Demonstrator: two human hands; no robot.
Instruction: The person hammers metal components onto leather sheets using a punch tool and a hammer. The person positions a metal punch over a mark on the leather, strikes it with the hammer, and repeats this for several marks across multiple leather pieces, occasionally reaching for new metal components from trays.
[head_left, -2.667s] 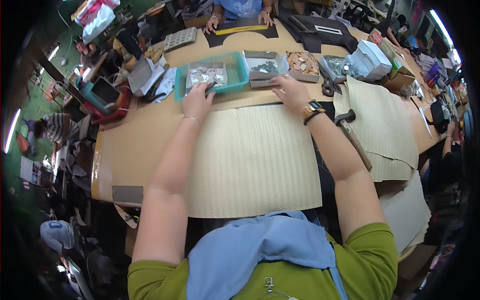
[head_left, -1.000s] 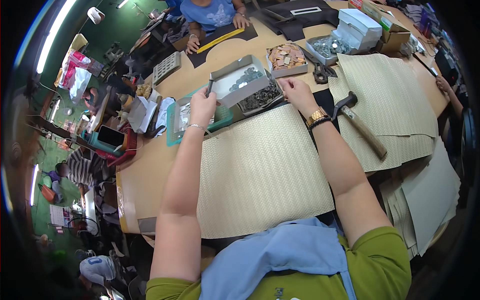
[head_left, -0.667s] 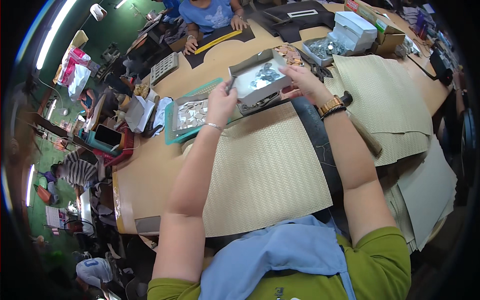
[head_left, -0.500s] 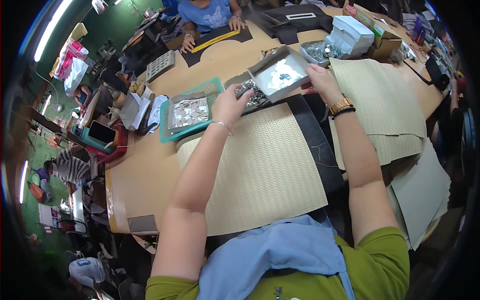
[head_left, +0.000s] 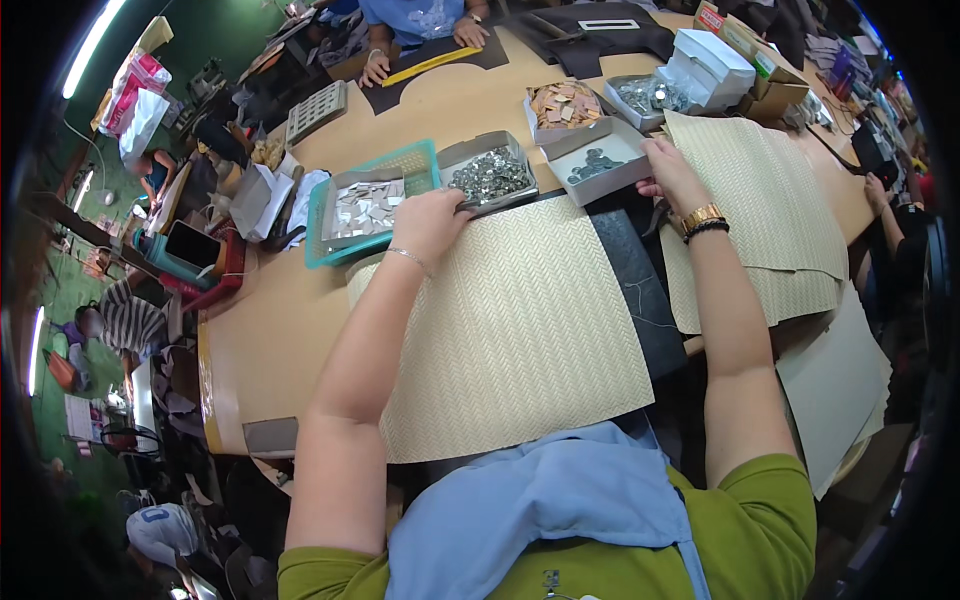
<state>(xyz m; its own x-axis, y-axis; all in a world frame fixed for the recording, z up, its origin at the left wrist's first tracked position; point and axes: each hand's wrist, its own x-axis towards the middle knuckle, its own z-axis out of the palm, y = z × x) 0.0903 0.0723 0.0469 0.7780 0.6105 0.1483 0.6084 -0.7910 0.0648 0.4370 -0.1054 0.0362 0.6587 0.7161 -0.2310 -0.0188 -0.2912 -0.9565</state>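
A shallow grey-white cardboard box (head_left: 612, 186) holds a small heap of dark round metal discs (head_left: 594, 164). My right hand (head_left: 672, 175) is closed on its right end, thumb on top. To the left stands a second shallow box (head_left: 478, 143) full of shiny metal pieces (head_left: 492, 176). My left hand (head_left: 432, 214) is at this box's near left corner, its fingers bent round the near wall; the fingertips are partly hidden. Below both hands lies a cream sheet with a woven herringbone pattern (head_left: 520, 330), over a dark board (head_left: 632, 270).
A teal basket (head_left: 318, 235) with a tray of pale flat pieces stands left. Behind are boxes of tan pieces (head_left: 566, 104) and bagged metal parts (head_left: 650, 94). More woven sheets (head_left: 760, 210) lie right. Across the table, another person's hands (head_left: 468, 32) rest by a yellow ruler (head_left: 432, 66).
My right hand has lowered and levelled the tilted disc box, moving it right; its discs and the tan pieces behind now show. My left hand has moved slightly left and down.
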